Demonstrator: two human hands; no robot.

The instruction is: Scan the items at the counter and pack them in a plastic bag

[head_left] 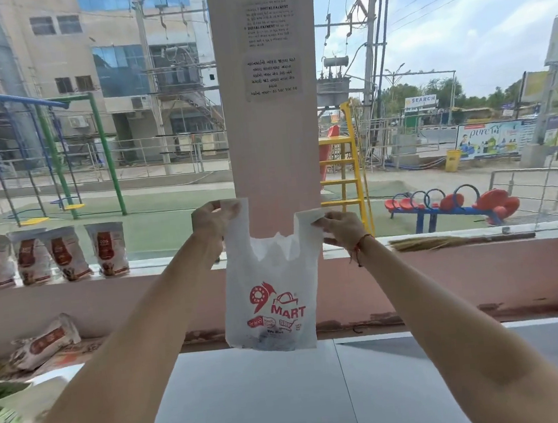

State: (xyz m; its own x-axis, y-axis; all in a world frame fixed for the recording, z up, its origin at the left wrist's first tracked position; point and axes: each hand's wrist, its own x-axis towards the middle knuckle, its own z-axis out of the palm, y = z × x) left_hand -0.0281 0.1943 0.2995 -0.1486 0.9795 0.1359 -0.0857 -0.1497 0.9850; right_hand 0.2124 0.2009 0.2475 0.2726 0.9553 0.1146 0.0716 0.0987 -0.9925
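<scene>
Above grey counter (256,403), 12 o'clock: left hand (211,220), right hand (341,229) each pinch 1 handle of white printed plastic bag (270,302). Risk: thin film tears if pulled apart hard.

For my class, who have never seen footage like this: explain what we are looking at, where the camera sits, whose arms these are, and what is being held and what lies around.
There is no machine here. One camera is worn on a person's head and looks forward and down, so the two bare arms reaching into the picture are that person's own. The left hand and right hand each pinch one handle of a white plastic bag printed with "MART" in red, holding it up above the grey counter. The bag hangs flat; I cannot tell whether anything is inside. Behind, on the window ledge, stands a row of pouches, and a broom lies to the right. Outside is a playground.
</scene>
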